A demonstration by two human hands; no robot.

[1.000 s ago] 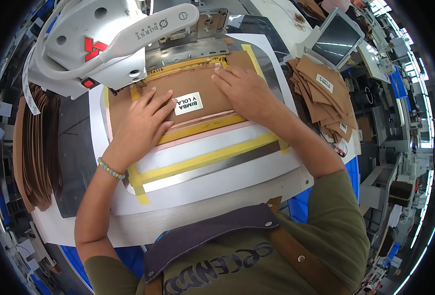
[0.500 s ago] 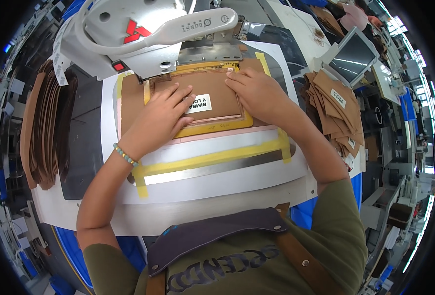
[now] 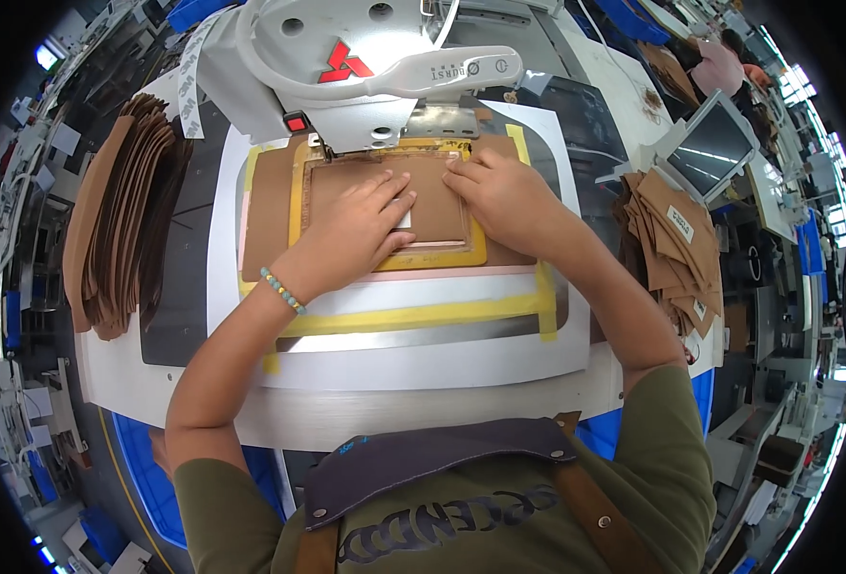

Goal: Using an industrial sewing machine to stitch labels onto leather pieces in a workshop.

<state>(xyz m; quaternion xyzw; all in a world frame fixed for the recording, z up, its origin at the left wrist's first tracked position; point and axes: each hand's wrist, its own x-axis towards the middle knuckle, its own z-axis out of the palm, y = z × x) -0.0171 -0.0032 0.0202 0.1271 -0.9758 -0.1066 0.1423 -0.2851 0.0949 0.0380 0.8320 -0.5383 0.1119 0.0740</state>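
Observation:
My left hand (image 3: 356,230) lies spread on a brown panel (image 3: 429,196) within a yellow rectangular template (image 3: 476,251), largely covering its white label (image 3: 404,219). My right hand (image 3: 504,196) rests with slightly bent fingers on the template's upper right side. The template sits on a larger brown sheet (image 3: 272,215), over a white board (image 3: 394,364) crossed by yellow tape (image 3: 413,314). The metal foot of a white sewing machine (image 3: 279,48) is at the template's upper left corner. I cannot see what, if anything, is under my fingertips besides these layers.
A tall row of brown pieces (image 3: 117,220) stands at the left, more labelled brown pieces (image 3: 671,249) lie at the right beside a small screen (image 3: 705,148). Blue bins (image 3: 155,469) are below the table edge. Another person (image 3: 714,67) works at the back right.
The view has turned and shifted. Relative to the machine, the template and my hands have moved left, bringing the corner under the foot. My left hand now hides more of the label.

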